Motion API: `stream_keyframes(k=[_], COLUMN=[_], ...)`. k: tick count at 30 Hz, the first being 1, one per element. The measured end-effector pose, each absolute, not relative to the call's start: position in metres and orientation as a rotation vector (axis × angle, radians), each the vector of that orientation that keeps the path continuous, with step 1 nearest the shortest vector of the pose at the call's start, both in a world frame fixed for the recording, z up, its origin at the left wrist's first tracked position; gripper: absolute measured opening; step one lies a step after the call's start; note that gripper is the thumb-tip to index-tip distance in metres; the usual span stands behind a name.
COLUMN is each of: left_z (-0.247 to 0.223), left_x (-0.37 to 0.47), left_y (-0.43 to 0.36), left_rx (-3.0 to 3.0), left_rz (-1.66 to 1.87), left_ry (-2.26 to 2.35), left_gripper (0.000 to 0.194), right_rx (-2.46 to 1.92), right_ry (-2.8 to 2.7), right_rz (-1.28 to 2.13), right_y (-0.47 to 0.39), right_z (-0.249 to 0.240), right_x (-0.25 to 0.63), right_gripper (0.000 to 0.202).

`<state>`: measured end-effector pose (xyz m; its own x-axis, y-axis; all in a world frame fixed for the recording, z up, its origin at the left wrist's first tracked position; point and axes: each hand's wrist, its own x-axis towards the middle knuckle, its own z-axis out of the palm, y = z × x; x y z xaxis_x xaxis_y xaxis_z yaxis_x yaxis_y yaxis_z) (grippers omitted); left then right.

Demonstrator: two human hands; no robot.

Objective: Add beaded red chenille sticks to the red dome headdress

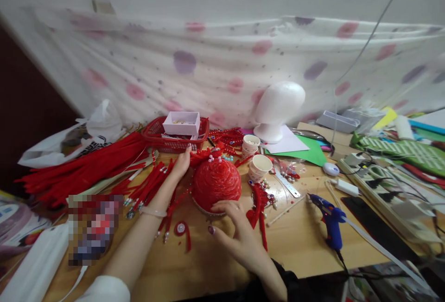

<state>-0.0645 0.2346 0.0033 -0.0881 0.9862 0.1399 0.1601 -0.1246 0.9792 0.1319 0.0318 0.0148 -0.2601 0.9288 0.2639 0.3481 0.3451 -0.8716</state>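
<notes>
A round red cap (217, 183) with a ruffled, layered surface sits on the wooden table, pearl and turquoise beads and red pieces at its far edge. My left hand (182, 162) reaches past its left side, near the red pieces and the red basket; what its fingers hold, if anything, is hidden. At the cap's near right edge is my right hand (238, 234), thumb and fingers apart, fingertips against the beaded rim. A red coil with a white centre (180, 228) lies in front, left of the cap.
Behind stand a red basket (158, 142) holding a white box, and a white foam head (280, 107). Two paper cups (260, 167) are right of the cap. Farther right lie a blue glue gun (330, 221) and a power strip (389, 200). Red strips (86, 167) lie left.
</notes>
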Motion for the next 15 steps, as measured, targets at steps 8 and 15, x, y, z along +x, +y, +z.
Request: stream_keyframes(k=[8,15], left_z=[0.056,0.068], left_x=[-0.075,-0.034], left_y=[0.179,0.192], left_rx=[1.883,2.125], left_rz=[1.421,1.042], left_ry=[1.295,1.236], left_gripper=[0.054,0.085], right_rx=[-1.145,-1.203], right_ry=[-1.773,-1.754], right_rz=[0.810,0.315], right_y=[0.040,0.097], right_z=[0.016,0.047], right_x=[0.149,0.162], right_gripper=[0.013,0.028])
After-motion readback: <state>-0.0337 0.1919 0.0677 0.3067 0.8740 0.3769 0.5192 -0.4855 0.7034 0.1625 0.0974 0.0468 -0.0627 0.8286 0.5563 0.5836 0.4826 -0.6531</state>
